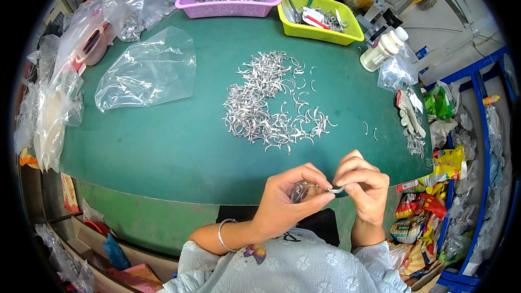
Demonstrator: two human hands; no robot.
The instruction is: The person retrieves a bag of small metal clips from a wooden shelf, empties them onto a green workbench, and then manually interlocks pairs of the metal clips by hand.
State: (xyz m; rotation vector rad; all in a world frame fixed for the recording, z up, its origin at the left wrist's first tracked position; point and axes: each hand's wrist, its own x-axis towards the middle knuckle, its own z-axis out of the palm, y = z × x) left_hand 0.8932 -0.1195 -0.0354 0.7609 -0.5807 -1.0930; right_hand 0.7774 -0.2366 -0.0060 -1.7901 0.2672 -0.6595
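Observation:
My left hand [282,201] is closed around several shiny curved metal pieces [299,190] in its curled fingers. Between its thumb and fingertip it pinches one end of a small curved metal piece [336,190]. The fingers of my right hand [370,189] grip the other end of that same piece. Both hands meet just over the table's near edge. Beyond them, a loose pile of silver curved metal pieces [251,109] lies on the green table [179,146]. Two stray curved pieces [375,133] rest to the right of the pile.
A purple basket [228,10] and a yellow-green basket [320,34] of metal parts stand at the back. A transparent plastic bag [149,70] lies at left. On the right are a white bottle [384,49], a work glove [408,114] and a blue rack [480,92].

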